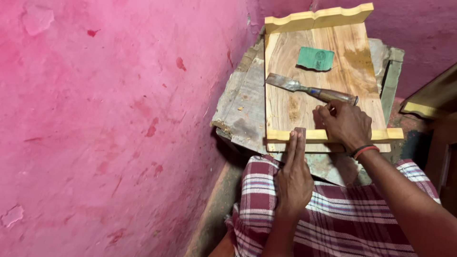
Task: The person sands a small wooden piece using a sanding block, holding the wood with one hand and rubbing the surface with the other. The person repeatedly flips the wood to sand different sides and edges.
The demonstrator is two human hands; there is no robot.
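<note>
The checked cloth (pixel 333 209) over the person's lap lies nearest, and above it the left hand (pixel 294 176) stretches out flat, its grip released, with two straight fingers (pixel 296 143) pressing on the yellow moulded strip (pixel 333 135) at the near edge of the wooden board (pixel 323 90). Just right of that, the right hand (pixel 345 124) rests on the same strip with fingers curled loosely, grasping nothing that shows. Just beyond the right hand a wooden-handled chisel (pixel 309 89) lies on the board, farther off a green sandpaper scrap (pixel 315 58), all on the rough bench (pixel 243 104) beside the pink wall (pixel 109 119).
</note>
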